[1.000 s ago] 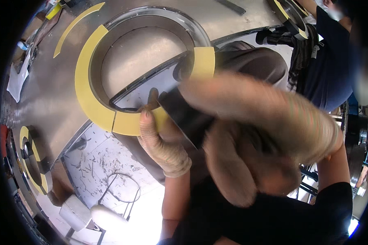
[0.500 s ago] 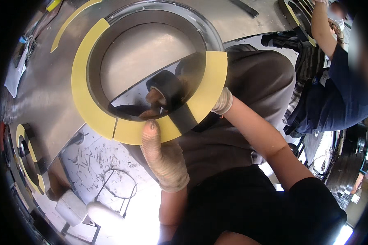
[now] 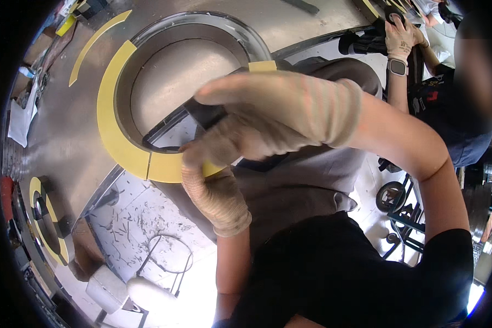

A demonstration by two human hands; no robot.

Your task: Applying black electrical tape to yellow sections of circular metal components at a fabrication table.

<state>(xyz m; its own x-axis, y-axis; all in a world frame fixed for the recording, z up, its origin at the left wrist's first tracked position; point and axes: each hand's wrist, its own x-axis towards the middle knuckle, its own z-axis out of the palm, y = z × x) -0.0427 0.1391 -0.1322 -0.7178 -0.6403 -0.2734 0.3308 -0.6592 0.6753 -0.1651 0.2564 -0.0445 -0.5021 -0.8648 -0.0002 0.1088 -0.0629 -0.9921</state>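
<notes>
A large metal ring (image 3: 124,104) with yellow segments on its face leans from the metal table's edge over my lap. My left hand (image 3: 216,199), in a pale knit glove, grips its near rim, thumb on the front. My right hand (image 3: 290,112), gloved alike and a little blurred, arches over the ring's near right part. Its fingers curl around black tape (image 3: 205,113), which is mostly hidden; the fingertips come close to my left thumb. The right hand covers much of the ring's lower right side.
A loose yellow arc strip (image 3: 95,44) lies on the metal table (image 3: 65,131). Another yellow-and-black ring (image 3: 49,218) stands at left. A co-worker's gloved hand (image 3: 399,41) is at the upper right. Beneath are a wire-hoop stand (image 3: 169,254) and dark scraps on the floor.
My right hand has come from behind the ring, where it held a black tape roll, round to the front over the rim. My left hand stays on the near rim.
</notes>
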